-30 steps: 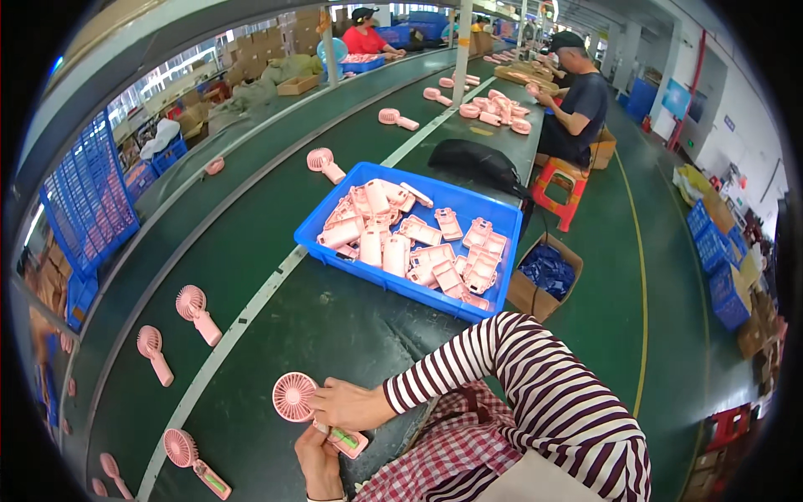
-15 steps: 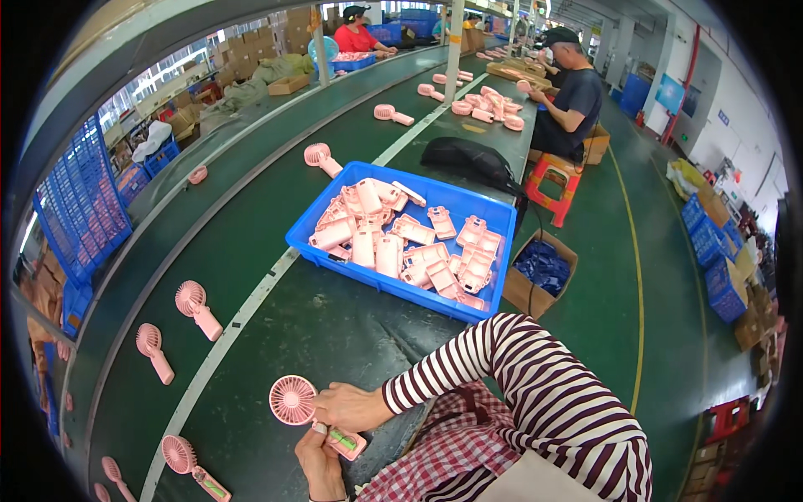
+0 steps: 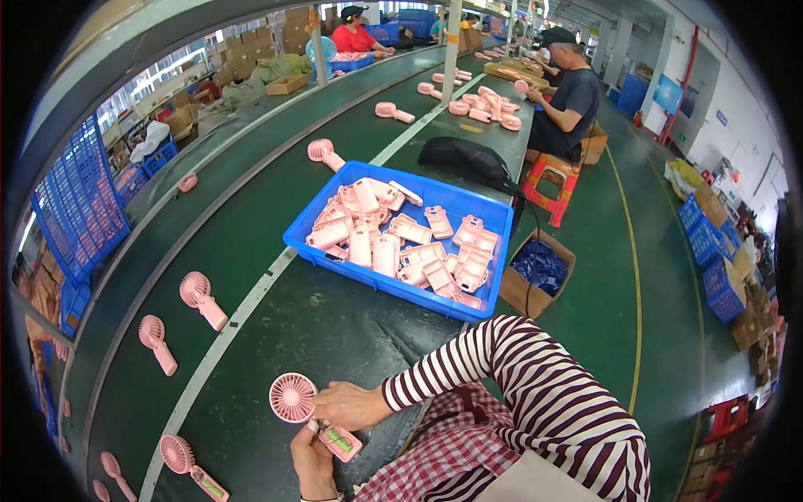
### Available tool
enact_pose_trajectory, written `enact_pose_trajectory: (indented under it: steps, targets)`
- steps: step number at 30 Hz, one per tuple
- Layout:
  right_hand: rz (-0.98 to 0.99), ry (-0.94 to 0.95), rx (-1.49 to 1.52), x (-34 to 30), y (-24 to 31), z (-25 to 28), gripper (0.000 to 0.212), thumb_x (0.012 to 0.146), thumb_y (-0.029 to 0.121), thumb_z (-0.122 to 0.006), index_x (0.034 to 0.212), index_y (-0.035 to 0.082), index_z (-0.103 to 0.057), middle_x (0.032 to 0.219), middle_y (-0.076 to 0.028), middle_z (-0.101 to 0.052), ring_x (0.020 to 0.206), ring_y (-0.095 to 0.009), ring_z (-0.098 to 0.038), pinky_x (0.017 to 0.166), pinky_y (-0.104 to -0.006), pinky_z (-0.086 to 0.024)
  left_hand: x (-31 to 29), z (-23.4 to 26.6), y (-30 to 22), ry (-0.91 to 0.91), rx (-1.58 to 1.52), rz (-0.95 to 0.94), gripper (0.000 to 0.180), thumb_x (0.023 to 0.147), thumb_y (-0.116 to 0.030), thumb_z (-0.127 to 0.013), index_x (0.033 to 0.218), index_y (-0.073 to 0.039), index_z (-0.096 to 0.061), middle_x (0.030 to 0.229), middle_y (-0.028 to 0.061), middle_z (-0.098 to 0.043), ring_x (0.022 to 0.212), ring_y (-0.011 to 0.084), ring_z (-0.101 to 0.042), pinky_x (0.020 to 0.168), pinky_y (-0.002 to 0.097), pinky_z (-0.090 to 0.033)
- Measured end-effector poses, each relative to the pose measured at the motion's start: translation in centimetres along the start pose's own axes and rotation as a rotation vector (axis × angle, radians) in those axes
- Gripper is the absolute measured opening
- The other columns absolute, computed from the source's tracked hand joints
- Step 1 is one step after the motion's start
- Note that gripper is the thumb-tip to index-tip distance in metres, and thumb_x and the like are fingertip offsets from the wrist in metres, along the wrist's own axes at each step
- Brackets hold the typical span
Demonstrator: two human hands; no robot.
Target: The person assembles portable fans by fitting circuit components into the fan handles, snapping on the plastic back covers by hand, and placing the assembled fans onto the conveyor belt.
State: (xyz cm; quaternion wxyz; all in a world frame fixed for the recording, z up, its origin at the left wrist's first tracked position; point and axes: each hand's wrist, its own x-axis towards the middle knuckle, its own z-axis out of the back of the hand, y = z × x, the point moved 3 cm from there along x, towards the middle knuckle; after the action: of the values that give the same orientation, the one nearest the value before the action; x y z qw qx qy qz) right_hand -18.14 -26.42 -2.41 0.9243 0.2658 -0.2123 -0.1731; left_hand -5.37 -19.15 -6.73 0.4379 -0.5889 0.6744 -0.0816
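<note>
A pink handheld fan (image 3: 293, 397) is in my hands at the near edge of the work table, its round grille to the left. Its handle lies open, showing a green cell (image 3: 339, 439) inside the pink shell. My right hand (image 3: 351, 405) is closed at the fan's neck, fingertips pinched just below the grille. From below, my left hand (image 3: 313, 460) grips the side of the handle, thumb and fingers close to the right fingertips. What the fingertips touch inside the handle is hidden.
A blue bin (image 3: 401, 289) of pink shell halves stands ahead on the table. Pink fans (image 3: 201, 299) lie on the green conveyor at left; one nearby (image 3: 177, 454) has its handle open. Beyond the bin are a black bag (image 3: 468, 156) and a seated co-worker (image 3: 573, 96).
The fans on the conveyor have shifted slightly away from me. My left hand has moved a little left, uncovering more of the open handle. The right hand stays at the fan's neck.
</note>
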Motion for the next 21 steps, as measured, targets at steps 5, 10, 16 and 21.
enact_pose_trajectory:
  steps: [5, 10, 16, 21]
  targets:
    - [-0.019, 0.005, 0.012, 0.1, 0.2, 0.1, 0.014, 0.069, 0.016, -0.062, 0.077, 0.006, -0.058, 0.081, -0.009, -0.057, 0.078, -0.027, -0.058, 0.064, -0.0401, -0.039, -0.6, -0.8, -0.6, 0.074, 0.121, 0.041, 0.020, 0.087, -0.009, -0.051, 0.098, 0.007, -0.055, 0.094, 0.0117, -0.061, 0.081, 0.0185, -0.061, 0.072, 0.0306, -0.050]
    - [-0.028, 0.033, -0.019, 0.4, -0.1, -0.3, 0.012, 0.069, 0.016, -0.062, 0.075, 0.007, -0.058, 0.080, -0.009, -0.058, 0.077, -0.027, -0.058, 0.061, -0.0395, -0.037, -0.6, -0.6, -0.7, 0.099, 0.163, 0.071, 0.020, 0.087, -0.008, -0.052, 0.100, 0.007, -0.055, 0.095, 0.0122, -0.062, 0.082, 0.0190, -0.061, 0.072, 0.0304, -0.051]
    - [-0.029, -0.168, -0.116, 1.0, 0.3, 0.3, 0.011, 0.071, 0.014, -0.059, 0.078, 0.007, -0.056, 0.080, -0.005, -0.051, 0.075, -0.021, -0.052, 0.064, -0.0333, -0.035, 0.0, -0.1, -0.9, 0.090, 0.116, -0.088, 0.018, 0.084, -0.002, -0.054, 0.100, 0.007, -0.055, 0.095, 0.0116, -0.062, 0.081, 0.0181, -0.061, 0.071, 0.0296, -0.051]
    - [-0.057, -0.224, -0.028, 2.0, 0.8, 0.5, 0.016, 0.070, 0.016, -0.060, 0.081, 0.005, -0.054, 0.083, -0.007, -0.050, 0.078, -0.022, -0.051, 0.067, -0.0347, -0.036, 0.0, -1.1, -2.1, -0.028, 0.150, -0.329, 0.016, 0.083, -0.003, -0.054, 0.098, 0.004, -0.056, 0.093, 0.0095, -0.062, 0.079, 0.0154, -0.061, 0.068, 0.0252, -0.051]
